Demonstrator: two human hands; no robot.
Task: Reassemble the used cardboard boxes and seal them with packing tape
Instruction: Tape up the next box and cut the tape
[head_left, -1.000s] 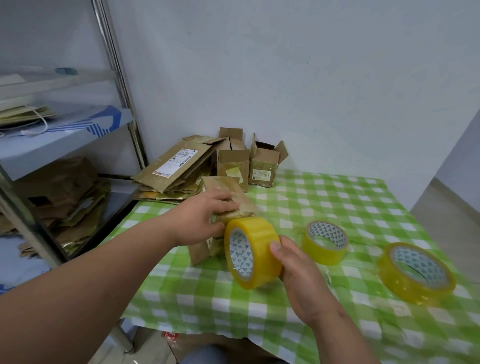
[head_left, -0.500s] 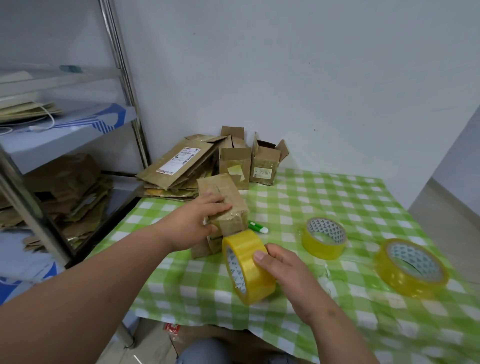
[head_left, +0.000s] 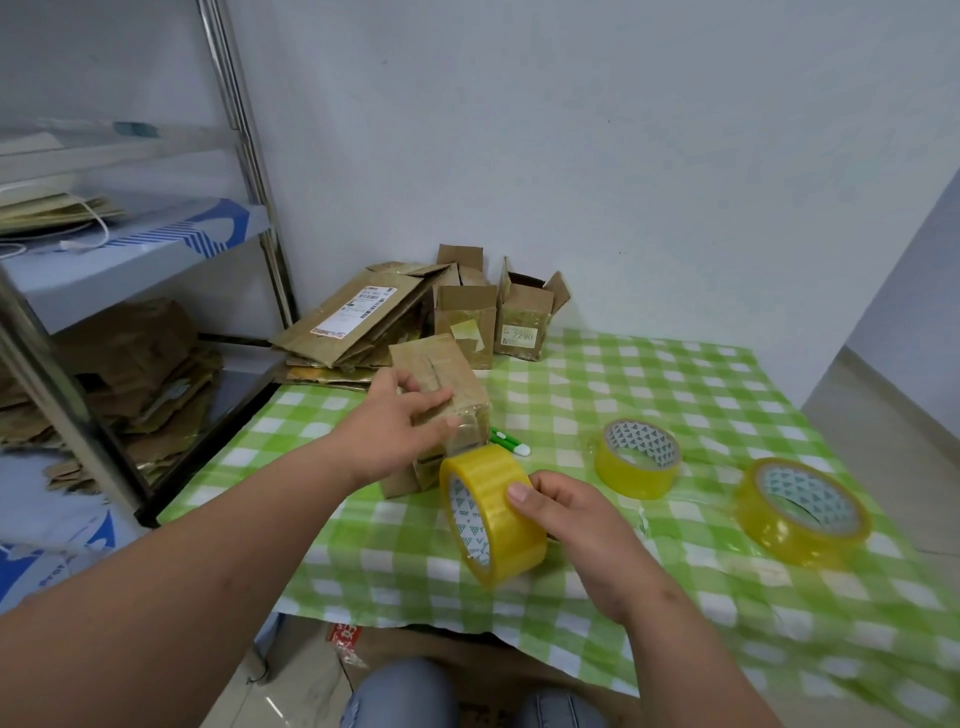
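- The step in hand looks like sealing: a small brown cardboard box (head_left: 439, 387) stands on the green-and-white checked tablecloth (head_left: 675, 395) at the centre of the frame, and a strip of clear tape runs from its near top edge down to the roll.
- The left hand (head_left: 397, 426) lies over the box top, fingers fairly straight, pressing the tape end against the near edge, not curling round anything.
- The right hand (head_left: 576, 525) grips a yellow roll of packing tape (head_left: 491, 514) standing on edge just below the box, thumb on its outer face.
- Next, the roll probably needs pulling down and around the box side while the left hand keeps the end pinned; then a cut, perhaps with the small green-and-white cutter (head_left: 509, 444) beside the box.
- Two more yellow tape rolls (head_left: 636, 457) lie flat at centre right and right; flattened cardboard (head_left: 358, 325) and two open boxes (head_left: 496, 322) sit at upper centre.
- Compared with a second ago, the roll has dropped lower and away from the box, uncovering the cutter.
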